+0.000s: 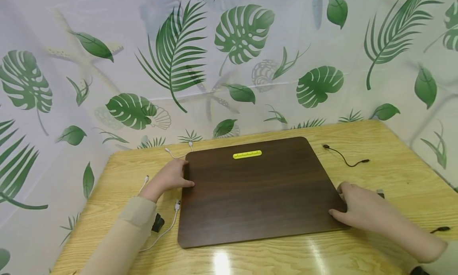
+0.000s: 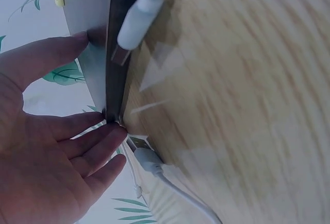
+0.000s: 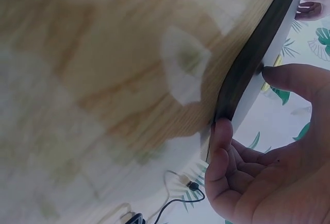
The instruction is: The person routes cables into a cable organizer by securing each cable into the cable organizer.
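Note:
A dark brown wood-grain board (image 1: pixel 257 195) with rounded corners lies on the table. Near its far edge, a yellow slotted strip (image 1: pixel 247 154) rests on the top face. My left hand (image 1: pixel 168 177) grips the board's left edge, thumb on top. In the left wrist view, the fingertips meet the side of the board (image 2: pixel 114 49); whether they reach beneath is unclear. At the right edge, near the front corner, my right hand (image 1: pixel 365 207) holds the board between thumb and fingers. The right wrist view shows that thumb on the upper face and curled fingers against the edge (image 3: pixel 247 69).
White cables lie left of the board, one with a USB plug (image 1: pixel 177 205); a black object (image 1: pixel 158 222) is close by. To the right are a short black cable (image 1: pixel 345 158), a plug (image 1: pixel 380 193) and another black connector (image 1: pixel 443 229). A leaf-patterned curtain (image 1: pixel 243 68) hangs behind.

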Action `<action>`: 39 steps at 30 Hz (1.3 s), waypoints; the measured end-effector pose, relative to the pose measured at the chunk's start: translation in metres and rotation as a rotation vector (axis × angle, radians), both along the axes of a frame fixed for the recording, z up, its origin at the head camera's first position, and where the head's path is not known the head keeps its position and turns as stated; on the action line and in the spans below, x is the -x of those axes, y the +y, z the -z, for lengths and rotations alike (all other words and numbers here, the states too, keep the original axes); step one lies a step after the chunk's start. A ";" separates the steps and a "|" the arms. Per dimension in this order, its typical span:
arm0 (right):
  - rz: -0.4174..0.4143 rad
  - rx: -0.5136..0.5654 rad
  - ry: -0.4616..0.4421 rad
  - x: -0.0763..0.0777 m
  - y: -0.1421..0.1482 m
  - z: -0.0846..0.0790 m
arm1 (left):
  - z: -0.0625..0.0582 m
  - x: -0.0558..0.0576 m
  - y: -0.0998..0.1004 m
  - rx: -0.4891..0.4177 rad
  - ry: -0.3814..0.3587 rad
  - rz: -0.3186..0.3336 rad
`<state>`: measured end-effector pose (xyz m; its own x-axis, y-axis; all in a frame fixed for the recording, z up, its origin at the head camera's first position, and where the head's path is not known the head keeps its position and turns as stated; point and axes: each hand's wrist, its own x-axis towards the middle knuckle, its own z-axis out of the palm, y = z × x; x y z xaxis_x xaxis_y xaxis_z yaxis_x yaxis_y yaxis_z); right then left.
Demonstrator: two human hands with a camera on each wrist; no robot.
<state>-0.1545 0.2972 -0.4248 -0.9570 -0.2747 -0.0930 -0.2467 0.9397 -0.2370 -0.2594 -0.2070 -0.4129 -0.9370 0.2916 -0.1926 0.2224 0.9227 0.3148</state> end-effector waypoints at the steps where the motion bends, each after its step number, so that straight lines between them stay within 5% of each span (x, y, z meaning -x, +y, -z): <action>1: 0.000 0.000 -0.002 0.000 0.000 0.000 | 0.000 0.000 0.000 0.003 0.002 0.003; 20: -0.047 -0.067 0.086 -0.001 -0.001 0.001 | -0.002 -0.009 0.002 0.008 0.012 0.003; 27: -0.113 -0.127 0.198 0.005 -0.007 -0.005 | -0.001 -0.027 0.009 0.105 0.049 -0.004; 39: -0.165 -0.164 0.198 0.020 -0.039 -0.024 | -0.001 -0.061 0.010 0.178 0.077 0.016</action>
<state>-0.1744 0.2579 -0.4007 -0.9048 -0.4245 0.0347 -0.4252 0.9049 -0.0170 -0.1989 -0.1968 -0.4115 -0.9465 0.2738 -0.1707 0.2541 0.9586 0.1284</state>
